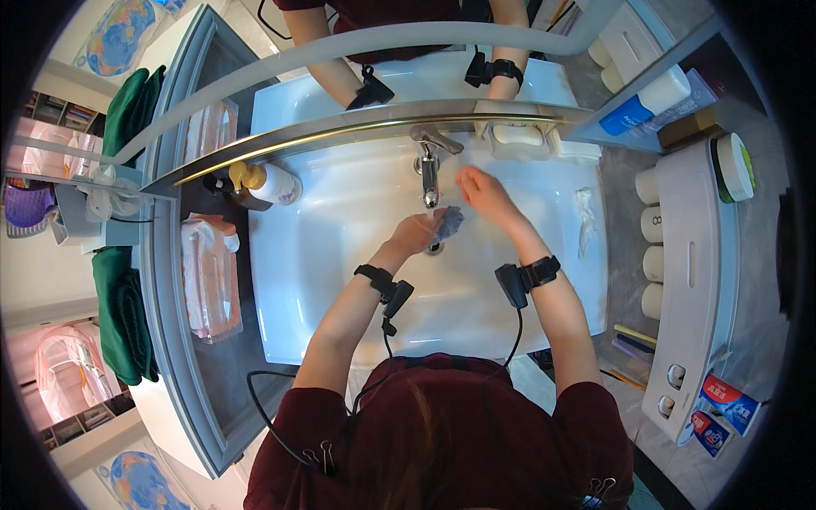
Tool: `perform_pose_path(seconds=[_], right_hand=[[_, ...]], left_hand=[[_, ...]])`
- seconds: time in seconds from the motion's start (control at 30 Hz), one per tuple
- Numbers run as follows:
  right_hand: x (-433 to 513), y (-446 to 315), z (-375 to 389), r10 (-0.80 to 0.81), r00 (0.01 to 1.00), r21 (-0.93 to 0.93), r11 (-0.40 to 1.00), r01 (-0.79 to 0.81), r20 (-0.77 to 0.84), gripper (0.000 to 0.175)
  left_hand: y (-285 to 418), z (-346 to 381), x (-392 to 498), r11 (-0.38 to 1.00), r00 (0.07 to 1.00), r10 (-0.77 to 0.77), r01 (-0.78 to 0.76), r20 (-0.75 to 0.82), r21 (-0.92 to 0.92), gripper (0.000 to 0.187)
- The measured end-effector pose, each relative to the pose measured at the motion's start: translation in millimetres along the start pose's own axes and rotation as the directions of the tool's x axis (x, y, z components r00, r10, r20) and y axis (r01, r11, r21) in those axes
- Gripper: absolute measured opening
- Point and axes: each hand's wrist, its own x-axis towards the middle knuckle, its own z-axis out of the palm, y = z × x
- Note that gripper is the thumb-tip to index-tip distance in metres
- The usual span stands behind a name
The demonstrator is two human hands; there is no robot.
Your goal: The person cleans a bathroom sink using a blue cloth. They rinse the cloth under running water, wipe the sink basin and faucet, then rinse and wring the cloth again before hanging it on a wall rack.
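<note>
My left hand point(414, 234) holds a crumpled grey cloth point(450, 223) under the spout of the chrome faucet point(430, 171), above the drain point(435, 248). Water seems to run from the spout onto my left fingers. My right hand point(487, 192) hovers just right of the faucet with its fingers curled together; nothing shows in it. Both hands are over the white washbasin point(319, 287). The faucet's lever point(440, 137) points to the right.
At the basin's left rim stands a white pump bottle point(277, 183) with a gold top. A soap bar point(517, 134) sits in a dish behind the basin. A crumpled white tissue point(584, 220) lies on the right rim. Cables hang from both wristbands. A mirror cabinet edge point(357, 124) crosses behind the faucet.
</note>
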Motion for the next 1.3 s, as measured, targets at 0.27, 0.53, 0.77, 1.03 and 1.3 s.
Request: perform_pose_path(seconds=[0.27,0.53,0.77,1.03,1.3], right_hand=[[-11.9,59.5,96.2,-0.056,0.968,-0.105,0.991,0.084,0.244,0.035],[-8.1,85.9,122.1,0.082,0.982,-0.054,0.996,-0.073,0.169,0.047],[-27.5,120.3,89.6,0.056,0.973,-0.277,0.961,0.008,0.223,0.028],[-41.5,85.9,69.3,0.004,1.0,0.028,1.0,-0.005,0.025,0.019],[-11.4,42.7,78.4,-0.001,0.987,-0.085,0.996,0.015,0.162,0.023]], left_hand=[[-9.9,-6.4,-31.1,0.959,0.979,-0.204,0.198,0.011,0.204,0.025],[-24.5,5.7,-49.0,0.972,0.95,-0.223,0.199,-0.22,-0.128,0.023],[-15.1,16.7,-44.9,0.996,0.928,-0.082,0.086,-0.362,-0.005,0.024],[9.2,-26.5,-61.1,0.94,0.924,-0.283,0.215,-0.258,-0.263,0.028],[-0.3,-44.7,-86.1,0.893,0.799,-0.439,0.336,-0.411,-0.3,0.031]])
